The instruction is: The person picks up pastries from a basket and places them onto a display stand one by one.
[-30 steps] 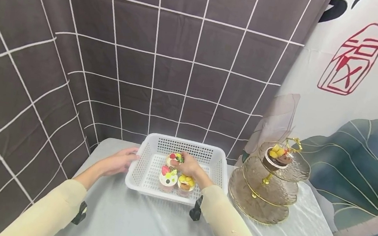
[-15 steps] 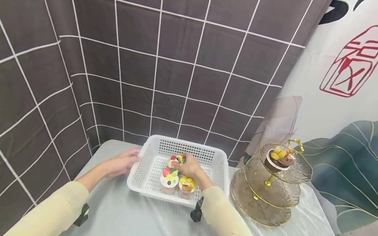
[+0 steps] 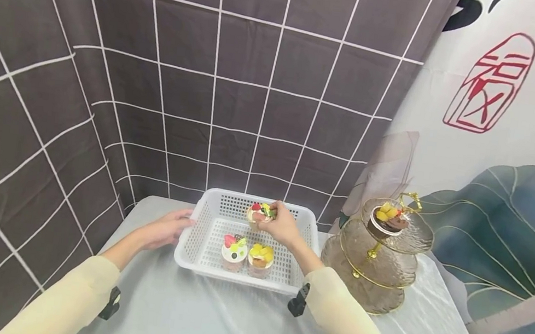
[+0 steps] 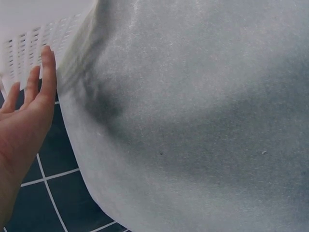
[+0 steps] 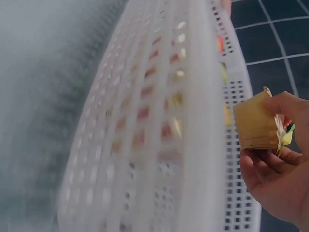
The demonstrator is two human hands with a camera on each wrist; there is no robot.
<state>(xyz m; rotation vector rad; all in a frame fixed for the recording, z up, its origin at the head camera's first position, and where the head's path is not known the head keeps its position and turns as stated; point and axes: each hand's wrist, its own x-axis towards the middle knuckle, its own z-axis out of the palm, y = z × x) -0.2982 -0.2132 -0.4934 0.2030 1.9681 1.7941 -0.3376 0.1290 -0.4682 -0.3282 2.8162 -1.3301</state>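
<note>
My right hand grips a fruit-topped cupcake over the back part of a white plastic basket. In the right wrist view its yellow cup is pinched between thumb and fingers, with red and green topping on the far side. Two more cupcakes stand inside the basket: one with white cream and pink fruit, one with yellow fruit pieces. At the basket's left rim, the fingertips of my left hand touch the side; the left wrist view shows these fingers extended.
A three-tier glass stand with gold trim rises to the right of the basket. On its top tier sits a chocolate cupcake with yellow fruit. A pale cloth covers the table, and a dark gridded curtain hangs behind.
My right hand has lifted the fruit-topped cupcake up from the basket floor and shifted slightly back and right. The left hand stays at the basket's left rim.
</note>
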